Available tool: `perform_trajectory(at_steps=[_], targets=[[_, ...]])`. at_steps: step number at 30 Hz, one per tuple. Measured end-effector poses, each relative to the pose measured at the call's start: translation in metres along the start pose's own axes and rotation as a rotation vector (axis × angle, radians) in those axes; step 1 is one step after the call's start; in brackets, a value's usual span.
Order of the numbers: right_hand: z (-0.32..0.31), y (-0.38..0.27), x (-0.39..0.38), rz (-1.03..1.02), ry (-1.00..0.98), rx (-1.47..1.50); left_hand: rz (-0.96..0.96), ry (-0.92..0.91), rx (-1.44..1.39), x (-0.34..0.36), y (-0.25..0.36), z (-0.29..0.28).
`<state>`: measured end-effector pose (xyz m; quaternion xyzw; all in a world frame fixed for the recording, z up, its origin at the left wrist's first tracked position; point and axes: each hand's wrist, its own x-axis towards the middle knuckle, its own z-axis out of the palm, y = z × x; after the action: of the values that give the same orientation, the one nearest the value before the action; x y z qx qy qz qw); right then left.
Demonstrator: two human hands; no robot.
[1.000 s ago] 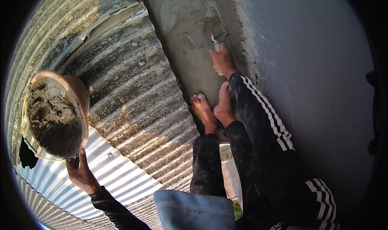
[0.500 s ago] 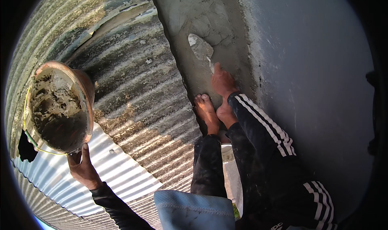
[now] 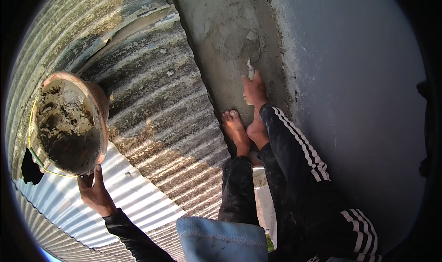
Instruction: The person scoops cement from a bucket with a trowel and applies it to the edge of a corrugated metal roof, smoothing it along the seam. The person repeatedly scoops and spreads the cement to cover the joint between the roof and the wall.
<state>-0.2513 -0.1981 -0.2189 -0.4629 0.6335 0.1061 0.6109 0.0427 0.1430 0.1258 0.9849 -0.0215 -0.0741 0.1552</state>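
My right hand (image 3: 255, 91) is closed round the handle of a trowel (image 3: 251, 45). Its blade, coated in grey mortar, lies against the wet cement strip (image 3: 216, 22) and is hard to tell from it. Smeared ridges of mortar surround the blade. At the left, my left hand (image 3: 96, 195) grips the near rim of a round, orange-brown bucket (image 3: 98, 98), thumb up over the edge and fingers mostly hidden beneath. Thick grey mortar (image 3: 64, 114) fills part of the bucket, lumpy on the far side and smoother on the near side.
Corrugated roofing (image 3: 161, 87) spreads left of the cement strip, with a shiny lighter sheet (image 3: 138, 193) near my left arm. A smooth grey wall (image 3: 354, 77) rises on the right. My bare feet (image 3: 235, 130) stand on the strip, just short of my right hand.
The trowel has shifted right, and its blade has turned so that less of its pale face shows. My right hand moved slightly with it. The left hand and bucket have barely moved.
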Motion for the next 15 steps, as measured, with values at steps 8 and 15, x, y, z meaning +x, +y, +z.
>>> perform_trajectory(at_steps=[8,15], targets=[[0.010,-0.071,0.033,-0.312,0.003,-0.402,-0.023,-0.023,0.063,-0.001,0.003,-0.004],[0.003,-0.096,0.074,-0.292,-0.138,-0.580,-0.067,-0.031,-0.047,0.000,0.000,-0.001]])
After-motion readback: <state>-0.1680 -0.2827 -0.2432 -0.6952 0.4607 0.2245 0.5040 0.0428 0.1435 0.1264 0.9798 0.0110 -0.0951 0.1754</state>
